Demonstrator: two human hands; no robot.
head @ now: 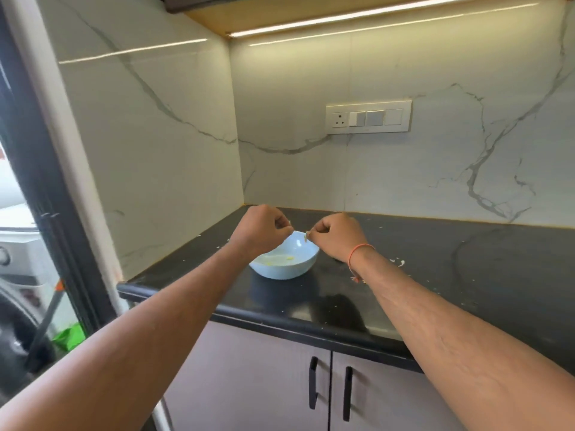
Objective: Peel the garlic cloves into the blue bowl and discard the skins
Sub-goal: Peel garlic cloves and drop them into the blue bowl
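Note:
The light blue bowl [287, 265] sits on the black countertop [435, 259] near its left end, with a few pale bits at its bottom. Both hands hover just above the bowl's far rim, fingers curled. My left hand [259, 228] pinches something tiny that its fingers mostly hide. My right hand [337, 235] pinches a small pale garlic piece [308, 235] at its fingertips. An orange thread circles the right wrist. The two hands are a short gap apart.
Small white skin flakes [398, 262] lie scattered on the countertop to the right of the bowl. Marble walls close the corner behind and to the left. A switch panel [368, 117] is on the back wall. Cabinet doors with black handles [329, 384] are below the counter edge.

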